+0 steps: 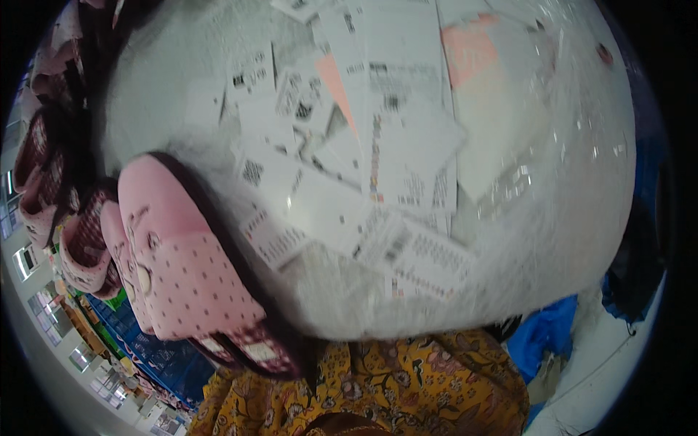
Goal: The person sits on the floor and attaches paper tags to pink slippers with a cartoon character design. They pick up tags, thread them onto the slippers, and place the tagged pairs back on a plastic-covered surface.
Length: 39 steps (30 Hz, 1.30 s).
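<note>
Neither of my hands is in view. Before me, a pair of pink slippers [185, 278] with dark dots and a stitched animal face rests at the left edge of a pale work surface [163, 98]. Their dark soles face the table and a maroon checked lining shows at the opening. Printed paper cards and labels [403, 158] lie spread and overlapping in the middle, some with codes and small writing. Clear plastic bags [523, 180] cover the right side, with a pink-and-cream printed sheet [469, 54] beneath or among them.
More pink slippers [87, 250] are lined up along the left edge. Blue crates [147, 338] stand beyond it at lower left. A blue plastic bag [545, 338] lies at lower right, near the floor. My yellow floral garment [381, 376] meets the near edge.
</note>
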{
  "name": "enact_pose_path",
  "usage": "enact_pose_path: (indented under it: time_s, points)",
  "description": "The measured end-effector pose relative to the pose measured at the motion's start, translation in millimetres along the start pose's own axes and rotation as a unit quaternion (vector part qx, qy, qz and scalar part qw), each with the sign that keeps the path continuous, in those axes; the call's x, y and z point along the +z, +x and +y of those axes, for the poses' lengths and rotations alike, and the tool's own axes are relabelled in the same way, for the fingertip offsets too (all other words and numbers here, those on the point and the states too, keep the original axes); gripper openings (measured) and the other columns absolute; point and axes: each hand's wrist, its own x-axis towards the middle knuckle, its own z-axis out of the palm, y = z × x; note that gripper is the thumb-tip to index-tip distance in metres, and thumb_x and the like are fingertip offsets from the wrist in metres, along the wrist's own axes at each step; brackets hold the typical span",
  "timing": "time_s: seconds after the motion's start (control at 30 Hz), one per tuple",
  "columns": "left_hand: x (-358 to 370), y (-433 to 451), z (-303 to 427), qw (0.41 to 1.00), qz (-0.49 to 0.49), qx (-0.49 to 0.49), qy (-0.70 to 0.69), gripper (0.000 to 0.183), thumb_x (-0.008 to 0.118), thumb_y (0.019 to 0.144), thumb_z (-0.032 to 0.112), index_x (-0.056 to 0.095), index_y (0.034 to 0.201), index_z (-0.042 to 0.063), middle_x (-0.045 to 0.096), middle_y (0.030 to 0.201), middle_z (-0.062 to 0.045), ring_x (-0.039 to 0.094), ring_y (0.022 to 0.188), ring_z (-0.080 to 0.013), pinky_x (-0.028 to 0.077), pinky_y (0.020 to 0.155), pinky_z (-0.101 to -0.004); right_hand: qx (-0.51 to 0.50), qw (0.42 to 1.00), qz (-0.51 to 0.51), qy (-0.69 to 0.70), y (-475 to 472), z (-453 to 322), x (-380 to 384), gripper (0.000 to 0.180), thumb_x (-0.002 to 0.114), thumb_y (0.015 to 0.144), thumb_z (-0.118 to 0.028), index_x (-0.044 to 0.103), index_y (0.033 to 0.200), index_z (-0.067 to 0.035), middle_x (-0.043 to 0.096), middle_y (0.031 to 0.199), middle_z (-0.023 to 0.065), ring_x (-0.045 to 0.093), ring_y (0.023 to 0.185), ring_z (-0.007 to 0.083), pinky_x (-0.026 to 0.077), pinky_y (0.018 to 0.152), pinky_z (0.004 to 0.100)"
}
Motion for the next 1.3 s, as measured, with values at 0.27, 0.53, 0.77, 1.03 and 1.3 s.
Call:
enact_pose_path:
  time_s: [0.27,0.53,0.77,1.03,1.3]
  points:
    - [10,40,-2,0.994,-0.015,0.096,-0.058,0.015,0.078,0.079,0.010,0.065,0.081,0.004,0.059,0.112,-0.015,0.056,0.103,-0.0273,0.044,0.086,-0.0360,-0.031,0.978,-0.188,0.089,-147,-1,-37,0.047,0.076,0.074,-0.020,0.064,0.119,-0.012,0.066,0.109,0.0151,0.064,0.097,0.0268,0.050,0.081,0.0412]
    - [-16,23,93,0.965,0.012,0.252,-0.070,0.017,0.074,0.082,0.017,0.070,0.090,0.003,0.060,0.121,-0.018,0.057,0.108,-0.0332,0.045,0.094,-0.0405,-0.220,0.950,-0.159,0.153,-291,-10,-128,0.034,0.074,0.074,-0.018,0.066,0.103,-0.002,0.069,0.086,0.0101,0.064,0.077,0.0217,0.049,0.068,0.0352]
    - [-35,11,115,0.949,-0.011,0.263,-0.174,0.013,0.073,0.080,0.010,0.071,0.091,0.003,0.066,0.101,-0.012,0.060,0.093,-0.0246,0.048,0.082,-0.0329,-0.228,0.858,-0.063,0.456,-387,-21,-164,0.024,0.071,0.086,-0.016,0.063,0.103,-0.001,0.066,0.087,0.0037,0.060,0.077,0.0108,0.047,0.071,0.0252]
    - [-51,-3,130,0.922,-0.001,0.182,-0.341,0.010,0.070,0.085,0.007,0.069,0.088,-0.003,0.062,0.088,-0.005,0.056,0.078,-0.0110,0.045,0.070,-0.0248,-0.203,0.734,0.045,0.646,-452,-28,-183,0.040,0.050,0.102,-0.033,0.062,0.114,0.004,0.067,0.105,0.0109,0.065,0.094,0.0161,0.052,0.084,0.0310]
    - [-59,-8,138,0.906,-0.032,0.146,-0.397,0.007,0.067,0.089,0.006,0.067,0.090,-0.001,0.062,0.095,-0.004,0.056,0.087,-0.0111,0.045,0.077,-0.0245,-0.244,0.698,0.077,0.669,-472,-32,-186,0.045,0.047,0.103,-0.037,0.058,0.121,0.003,0.066,0.110,0.0123,0.064,0.100,0.0186,0.050,0.090,0.0336]
